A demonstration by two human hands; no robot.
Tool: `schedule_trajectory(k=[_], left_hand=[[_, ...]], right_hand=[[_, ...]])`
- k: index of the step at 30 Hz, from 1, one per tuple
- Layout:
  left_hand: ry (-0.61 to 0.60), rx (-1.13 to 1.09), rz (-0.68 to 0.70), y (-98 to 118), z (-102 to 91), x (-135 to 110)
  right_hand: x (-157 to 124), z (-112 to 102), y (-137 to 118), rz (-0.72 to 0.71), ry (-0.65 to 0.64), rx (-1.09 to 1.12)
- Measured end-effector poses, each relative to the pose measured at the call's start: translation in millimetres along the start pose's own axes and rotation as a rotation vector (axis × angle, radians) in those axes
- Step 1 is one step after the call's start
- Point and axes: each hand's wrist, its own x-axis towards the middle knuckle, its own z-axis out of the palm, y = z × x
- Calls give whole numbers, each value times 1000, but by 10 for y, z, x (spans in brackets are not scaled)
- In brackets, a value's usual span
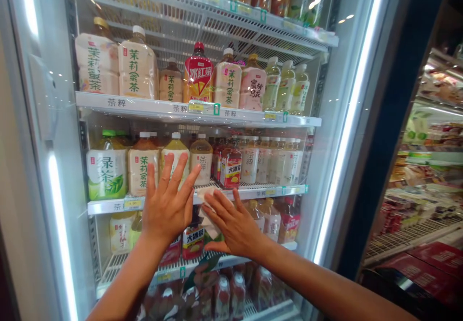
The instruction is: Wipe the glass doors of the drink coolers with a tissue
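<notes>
Before me is the glass door (275, 166) of a drinks fridge, with bottles behind it. My left hand (168, 198) is open, fingers spread and pointing up, and appears to lie flat against the glass. Beside it, my right hand (231, 219) presses a pale paper tissue (207, 193) to the glass under its outstretched fingers. Part of the tissue sticks out past the fingertips and below the hand. Behind the hands, a bottle with a dark red label (231, 166) and a pale tea bottle (203, 159) stand on a shelf.
Bottles fill several white shelves, including a green tea bottle (107, 171) and a red-labelled bottle (198, 75). A light strip (350, 118) runs down the right side and a handle (45, 99) is at left. Further right stand open shelves of packaged goods (419, 200).
</notes>
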Motion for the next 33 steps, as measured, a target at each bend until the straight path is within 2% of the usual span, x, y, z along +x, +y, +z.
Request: schedule_trajectory(k=[2, 5, 7, 8, 9, 12, 14, 16, 18, 20, 22, 25, 27, 29, 33], left_hand=[[3, -4, -2, 17, -2, -28], [-9, -9, -32, 90, -4, -185], [-37, -11, -60, 162, 0, -356], [-50, -10, -72, 200, 4, -449], [-57, -11, -85, 236, 10, -539], [-59, -13, -116, 324, 27, -770], [-66, -19, -123, 358, 35, -883], [-83, -22, -117, 375, 36, -970], [-92, -22, -100, 383, 34, -1042], [-98, -26, -90, 390, 29, -1113], [-112, -35, -100, 397, 21, -1194], [-130, -48, -99, 397, 2, -1325], [-141, -57, -78, 387, -12, -1397], [-150, -63, -69, 374, -22, -1439], [-126, -68, -68, 359, -18, -1445]], right_hand=[[-83, -2, 56, -32, -6, -18], [-17, -63, 376, 190, 41, -49], [-23, -65, 440, 317, 73, -50], [-77, -42, 378, 315, 63, -47], [-165, -6, 260, 256, 41, -39], [-480, 99, -179, -94, -38, 4], [-554, 105, -281, -220, -61, 6], [-457, 59, -162, -127, -62, -37], [-297, 14, 14, 95, -38, -81], [-247, 26, 24, 238, -7, -77], [-399, 108, -221, 159, -14, -9], [-824, 263, -762, -145, -76, 134], [-977, 311, -921, -244, -93, 177], [-925, 292, -830, -222, -85, 142], [-657, 203, -522, 46, -42, 31]])
